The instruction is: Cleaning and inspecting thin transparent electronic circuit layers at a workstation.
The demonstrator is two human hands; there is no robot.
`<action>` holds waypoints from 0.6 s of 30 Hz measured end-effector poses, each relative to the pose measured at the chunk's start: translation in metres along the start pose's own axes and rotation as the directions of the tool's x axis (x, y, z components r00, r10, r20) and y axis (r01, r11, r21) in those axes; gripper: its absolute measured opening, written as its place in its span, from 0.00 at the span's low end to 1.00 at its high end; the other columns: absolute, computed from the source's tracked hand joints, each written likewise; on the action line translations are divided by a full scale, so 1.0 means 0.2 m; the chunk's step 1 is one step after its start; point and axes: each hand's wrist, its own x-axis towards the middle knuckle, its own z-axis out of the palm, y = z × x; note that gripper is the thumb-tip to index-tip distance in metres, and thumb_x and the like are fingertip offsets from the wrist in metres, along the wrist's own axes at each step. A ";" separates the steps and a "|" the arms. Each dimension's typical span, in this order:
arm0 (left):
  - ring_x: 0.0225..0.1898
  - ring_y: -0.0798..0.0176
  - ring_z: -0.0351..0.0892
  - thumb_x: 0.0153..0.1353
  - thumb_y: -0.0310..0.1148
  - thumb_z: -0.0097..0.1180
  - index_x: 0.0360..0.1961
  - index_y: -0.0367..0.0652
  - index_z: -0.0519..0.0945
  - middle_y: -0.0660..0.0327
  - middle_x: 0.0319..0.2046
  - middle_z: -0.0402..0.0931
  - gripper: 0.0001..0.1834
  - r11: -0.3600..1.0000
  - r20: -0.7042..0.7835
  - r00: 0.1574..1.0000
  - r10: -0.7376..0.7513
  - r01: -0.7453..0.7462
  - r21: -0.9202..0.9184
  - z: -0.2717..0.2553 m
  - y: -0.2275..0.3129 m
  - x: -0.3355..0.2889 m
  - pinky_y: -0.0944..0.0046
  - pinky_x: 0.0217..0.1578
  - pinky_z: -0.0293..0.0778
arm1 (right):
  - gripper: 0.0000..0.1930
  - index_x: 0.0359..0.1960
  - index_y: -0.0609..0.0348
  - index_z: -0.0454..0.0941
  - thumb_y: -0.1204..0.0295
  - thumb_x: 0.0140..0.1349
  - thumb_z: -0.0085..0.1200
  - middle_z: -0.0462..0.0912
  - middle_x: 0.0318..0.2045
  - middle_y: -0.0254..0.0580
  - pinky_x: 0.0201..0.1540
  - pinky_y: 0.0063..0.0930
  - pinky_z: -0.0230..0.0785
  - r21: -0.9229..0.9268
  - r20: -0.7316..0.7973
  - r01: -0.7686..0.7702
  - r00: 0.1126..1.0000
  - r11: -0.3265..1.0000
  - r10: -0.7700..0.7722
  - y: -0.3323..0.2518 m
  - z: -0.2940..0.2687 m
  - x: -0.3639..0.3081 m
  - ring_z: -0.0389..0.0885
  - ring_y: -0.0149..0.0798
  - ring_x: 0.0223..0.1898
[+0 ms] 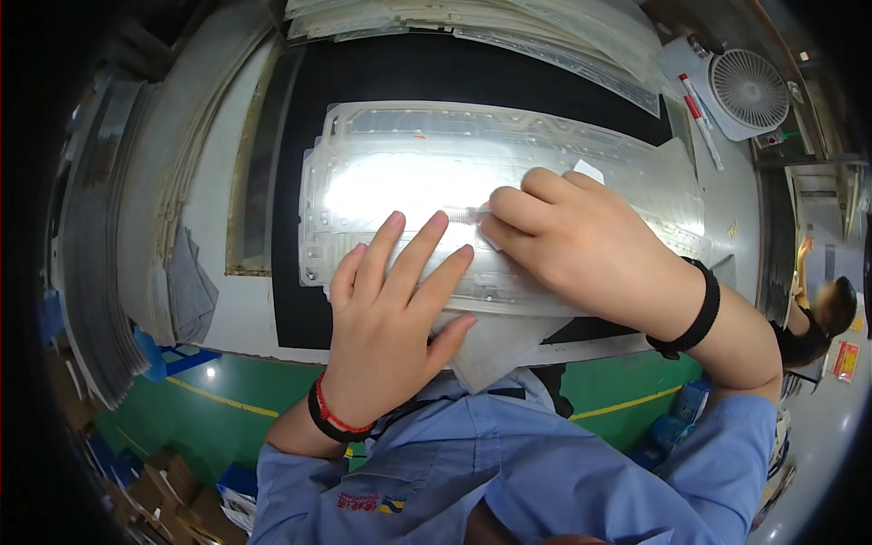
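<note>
A stack of translucent plastic sheets (381, 163) with cutouts and fine printed lines lies on a black mat in front of me, glaring with reflected light. My left hand (386, 295) rests flat on its near part, fingers spread and nothing in them. Over the middle of the sheets, my right hand (568, 227) is closed in a pinch around a thin white piece (589, 171); its edges show above the knuckles and below the fingertips. Whether that piece is paper or cloth I cannot tell. The right fingertips are just beside a small ruled mark on the top sheet, near the left fingers.
More translucent sheets (563, 41) are piled at the far edge, others (159, 182) at the left with a grey cloth (193, 291). A white fan (749, 89) and red-and-white markers (699, 118) sit at the right. Another person (817, 318) is at the far right.
</note>
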 end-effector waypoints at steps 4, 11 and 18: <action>0.69 0.46 0.60 0.54 0.43 0.66 0.60 0.53 0.78 0.58 0.68 0.66 0.30 1.000 0.006 1.000 0.003 -0.003 -0.008 0.00 0.00 0.01 0.46 0.65 0.53 | 0.08 0.30 0.61 0.82 0.71 0.49 0.57 0.74 0.33 0.34 0.35 0.28 0.72 -0.045 -0.085 0.001 0.996 0.999 -0.005 -0.01 0.02 0.03 0.75 0.35 0.38; 0.69 0.46 0.60 0.54 0.43 0.66 0.60 0.52 0.78 0.57 0.68 0.65 0.30 1.000 -0.003 1.000 0.011 -0.011 -0.012 0.00 0.00 0.00 0.45 0.65 0.53 | 0.08 0.31 0.61 0.82 0.72 0.50 0.56 0.74 0.34 0.34 0.35 0.28 0.73 -0.021 -0.095 0.013 0.995 1.000 -0.015 0.00 0.01 0.02 0.75 0.35 0.38; 0.69 0.45 0.60 0.53 0.42 0.67 0.60 0.51 0.78 0.57 0.68 0.65 0.30 1.000 -0.016 1.000 0.025 -0.025 -0.018 0.00 -0.01 0.00 0.45 0.65 0.53 | 0.10 0.33 0.62 0.83 0.72 0.50 0.57 0.74 0.34 0.34 0.35 0.29 0.74 0.034 -0.069 -0.021 0.997 0.999 0.024 0.01 0.01 0.00 0.75 0.36 0.38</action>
